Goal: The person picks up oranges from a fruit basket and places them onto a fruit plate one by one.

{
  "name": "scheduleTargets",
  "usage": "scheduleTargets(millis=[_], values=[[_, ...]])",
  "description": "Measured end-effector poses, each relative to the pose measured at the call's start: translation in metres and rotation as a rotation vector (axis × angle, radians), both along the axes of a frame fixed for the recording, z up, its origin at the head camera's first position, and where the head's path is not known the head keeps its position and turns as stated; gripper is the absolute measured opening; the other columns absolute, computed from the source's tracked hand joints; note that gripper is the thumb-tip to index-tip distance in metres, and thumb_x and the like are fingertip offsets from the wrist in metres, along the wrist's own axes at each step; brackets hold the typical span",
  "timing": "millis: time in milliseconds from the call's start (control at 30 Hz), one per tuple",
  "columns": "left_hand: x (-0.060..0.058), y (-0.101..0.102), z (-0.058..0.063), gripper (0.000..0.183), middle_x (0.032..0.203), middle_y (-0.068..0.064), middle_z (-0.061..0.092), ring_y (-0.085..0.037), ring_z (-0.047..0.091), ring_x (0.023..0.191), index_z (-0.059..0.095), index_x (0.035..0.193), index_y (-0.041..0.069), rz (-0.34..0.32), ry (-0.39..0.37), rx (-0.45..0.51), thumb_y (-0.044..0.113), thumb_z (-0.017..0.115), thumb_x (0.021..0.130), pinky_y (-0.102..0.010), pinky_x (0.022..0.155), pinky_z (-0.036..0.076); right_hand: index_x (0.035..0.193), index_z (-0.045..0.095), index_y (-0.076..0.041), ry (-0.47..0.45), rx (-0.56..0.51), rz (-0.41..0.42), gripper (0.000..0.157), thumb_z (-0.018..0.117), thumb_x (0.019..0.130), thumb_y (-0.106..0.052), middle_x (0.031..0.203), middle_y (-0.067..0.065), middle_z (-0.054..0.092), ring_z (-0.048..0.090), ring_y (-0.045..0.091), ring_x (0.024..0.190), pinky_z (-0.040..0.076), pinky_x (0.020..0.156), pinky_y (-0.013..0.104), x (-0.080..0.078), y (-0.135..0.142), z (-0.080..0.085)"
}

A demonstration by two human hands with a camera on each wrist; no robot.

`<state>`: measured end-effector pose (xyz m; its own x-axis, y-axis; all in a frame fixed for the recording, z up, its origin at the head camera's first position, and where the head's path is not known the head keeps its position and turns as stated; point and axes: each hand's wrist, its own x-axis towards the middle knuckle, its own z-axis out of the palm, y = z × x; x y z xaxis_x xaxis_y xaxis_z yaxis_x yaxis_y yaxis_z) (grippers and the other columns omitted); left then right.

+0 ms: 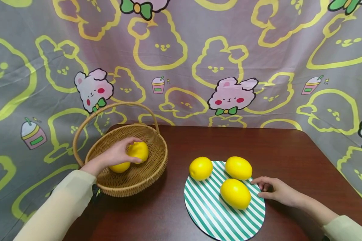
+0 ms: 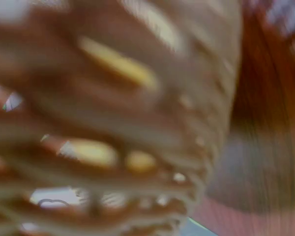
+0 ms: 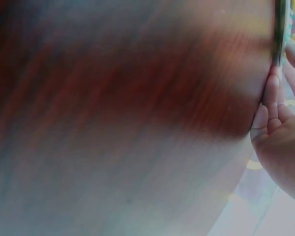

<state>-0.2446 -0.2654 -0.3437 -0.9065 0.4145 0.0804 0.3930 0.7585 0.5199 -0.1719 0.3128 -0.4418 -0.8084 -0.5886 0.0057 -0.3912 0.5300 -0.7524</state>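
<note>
In the head view my left hand is inside the wicker basket, its thumb and fingers curved round a yellow lemon. A second lemon lies under that hand, partly hidden by it. To the right, my right hand rests at the right rim of a round plate with green and white stripes, the thumb and index fingertip over the edge. In the right wrist view, fingers touch the plate's rim. Three lemons sit on the plate: back left, back right and nearer the middle.
The basket's tall arched handle rises behind my left hand. A dark brown wooden table carries everything. Behind it hangs a grey cloth with yellow cartoon outlines. The left wrist view shows blurred wicker close up.
</note>
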Motion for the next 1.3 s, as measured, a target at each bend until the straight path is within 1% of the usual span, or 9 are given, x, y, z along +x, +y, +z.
scheduleTargets(millis=[233,367,533,667,833,933,1067,1200,1300], values=[[-0.003,-0.012,-0.007,0.083,0.141,-0.024,0.043,-0.044,0.039,0.128,0.044,0.141,0.002,0.043,-0.025,-0.036,0.037,0.083,0.076,-0.061,0.101,0.032,0.123,0.059,-0.001,0.019,-0.004,0.004,0.037,0.069,0.090,-0.016,0.089,-0.003,0.054,0.052,0.010,0.076,0.045,0.063,0.024,0.000,0.001,-0.001],[0.000,-0.018,-0.009,0.084,0.141,-0.025,0.043,-0.045,0.039,0.128,0.043,0.141,-0.001,0.055,-0.041,-0.045,0.036,0.082,0.077,-0.061,0.101,0.032,0.123,0.059,-0.001,0.026,-0.009,0.009,0.037,0.069,0.090,-0.016,0.089,-0.003,0.054,0.052,0.011,0.076,0.045,0.063,0.024,0.001,0.001,-0.001],[0.003,-0.020,-0.005,0.085,0.140,-0.026,0.043,-0.045,0.039,0.127,0.043,0.140,-0.001,0.088,-0.048,-0.076,0.038,0.082,0.076,-0.061,0.100,0.032,0.123,0.059,-0.001,0.020,0.000,0.000,0.037,0.069,0.090,-0.014,0.089,-0.003,0.054,0.051,0.010,0.076,0.045,0.063,0.024,0.000,0.000,0.000],[0.005,-0.021,-0.002,0.083,0.139,-0.028,0.042,-0.046,0.042,0.124,0.045,0.138,0.001,0.127,-0.070,-0.104,0.041,0.082,0.076,-0.062,0.096,0.036,0.123,0.059,0.000,0.020,-0.005,0.001,0.036,0.069,0.090,-0.012,0.089,-0.002,0.054,0.051,0.010,0.076,0.045,0.063,0.024,-0.001,0.001,-0.001],[0.008,-0.023,-0.002,0.085,0.139,-0.030,0.041,-0.047,0.042,0.123,0.044,0.139,0.001,0.170,-0.105,-0.139,0.045,0.081,0.076,-0.061,0.093,0.038,0.122,0.059,0.000,0.019,-0.015,0.008,0.036,0.069,0.090,-0.012,0.089,-0.002,0.054,0.051,0.011,0.076,0.044,0.062,0.024,0.000,0.001,-0.002],[0.009,-0.024,-0.003,0.084,0.138,-0.030,0.043,-0.047,0.043,0.122,0.045,0.138,0.000,0.183,-0.108,-0.140,0.043,0.081,0.076,-0.060,0.091,0.040,0.122,0.058,0.001,0.020,-0.010,0.010,0.036,0.069,0.090,-0.011,0.089,-0.001,0.054,0.051,0.011,0.076,0.044,0.062,0.024,0.000,0.000,-0.002],[0.007,-0.026,-0.004,0.079,0.133,-0.029,0.048,-0.045,0.048,0.116,0.048,0.135,0.000,0.185,-0.104,-0.133,0.040,0.082,0.076,-0.057,0.089,0.042,0.122,0.058,0.001,0.027,-0.003,0.012,0.036,0.069,0.090,-0.010,0.090,-0.001,0.054,0.051,0.011,0.075,0.044,0.062,0.024,-0.001,0.000,-0.002],[0.006,-0.027,-0.005,0.075,0.130,-0.028,0.052,-0.044,0.049,0.116,0.051,0.131,-0.001,0.177,-0.092,-0.116,0.038,0.082,0.076,-0.057,0.092,0.040,0.123,0.058,0.001,0.021,-0.004,0.009,0.036,0.069,0.090,-0.009,0.090,-0.001,0.053,0.050,0.011,0.075,0.044,0.062,0.024,-0.001,0.001,-0.002],[0.006,-0.028,-0.006,0.074,0.125,-0.026,0.055,-0.041,0.052,0.112,0.052,0.128,-0.003,0.154,-0.097,-0.107,0.040,0.082,0.075,-0.055,0.092,0.041,0.123,0.058,0.002,0.022,-0.009,0.013,0.036,0.069,0.090,-0.009,0.089,-0.001,0.053,0.050,0.011,0.075,0.044,0.062,0.024,-0.001,0.001,-0.002]])
